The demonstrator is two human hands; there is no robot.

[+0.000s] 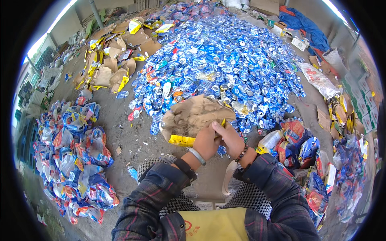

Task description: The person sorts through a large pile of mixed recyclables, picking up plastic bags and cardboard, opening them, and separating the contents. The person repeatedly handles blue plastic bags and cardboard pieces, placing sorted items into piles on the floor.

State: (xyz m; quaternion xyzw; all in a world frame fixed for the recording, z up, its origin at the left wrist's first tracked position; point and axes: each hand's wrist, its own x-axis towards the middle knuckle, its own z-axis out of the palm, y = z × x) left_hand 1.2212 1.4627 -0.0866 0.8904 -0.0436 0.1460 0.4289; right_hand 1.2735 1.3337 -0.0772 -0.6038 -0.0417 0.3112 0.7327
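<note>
A torn, worn piece of brown cardboard (199,114) with yellow printed edges is held up in front of me. My left hand (206,143) grips its near edge, the fingers curled in. Close beside it, nearly touching, my right hand (230,138) pinches the same edge with thumb and fingers by a yellow strip. Behind the cardboard spreads a large heap of crushed blue drink cans (223,66). The underside of the cardboard is hidden.
Bundled printed plastic film (72,156) lies on the left, with more plastic packs (294,147) on the right. Flattened cardboard (111,66) is piled at the back left. A white woven sack (318,79) and a blue tarpaulin (304,25) lie at the right.
</note>
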